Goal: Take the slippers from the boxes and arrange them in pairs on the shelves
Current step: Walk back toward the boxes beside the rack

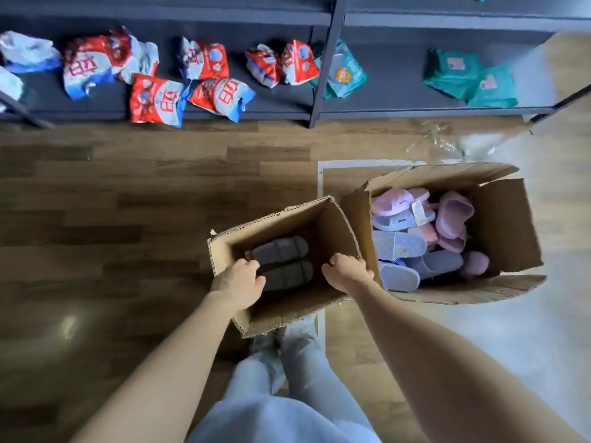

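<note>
Curling over the right rim of the small cardboard box (pixel 335 231), the right hand (pixel 347 271) grips it. The left hand (pixel 236 279) curls at the left rim, beside two grey slippers (pixel 281 260) inside; what it grips, I cannot tell.

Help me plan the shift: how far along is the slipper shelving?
Done: nothing visible; the dark metal shelves hold red-and-blue packets and teal packets, no slippers. In hand: the right hand grips the small brown cardboard box; the left hand reaches in beside two dark grey slippers, grip unclear. Left: those, plus the large brown cardboard box of pink, lilac and blue slippers.
</note>
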